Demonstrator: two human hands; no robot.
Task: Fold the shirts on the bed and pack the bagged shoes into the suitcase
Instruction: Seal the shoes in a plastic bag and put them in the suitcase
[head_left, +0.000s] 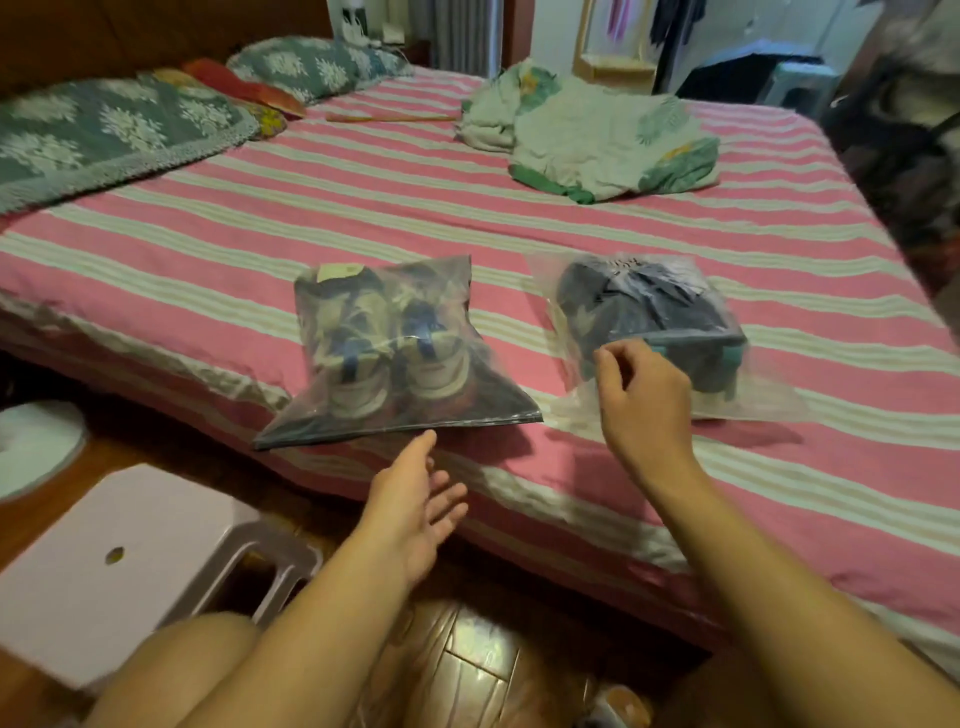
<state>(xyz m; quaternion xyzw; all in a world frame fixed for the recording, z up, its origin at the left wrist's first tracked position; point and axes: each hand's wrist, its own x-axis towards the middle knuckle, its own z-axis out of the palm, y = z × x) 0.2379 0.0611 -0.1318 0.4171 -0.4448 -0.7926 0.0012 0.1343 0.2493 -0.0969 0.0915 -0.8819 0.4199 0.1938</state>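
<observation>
Bare knees fill the bottom edge, cut off by the frame. Beyond them the left hand (415, 512) reaches palm-up with straight, relaxed fingers, holding nothing, just short of the near bag of shoes (387, 353) lying on the striped bed (208, 244). A pale label inside that bag is too blurred to read. To that bag's right, the right hand (641, 397) hovers, fingers loosely curled and empty, over the second bag (670, 317), whose dark contents are hard to make out.

Two bagged shoe pairs (400, 353) (654, 322) on bed (208, 249)
</observation>
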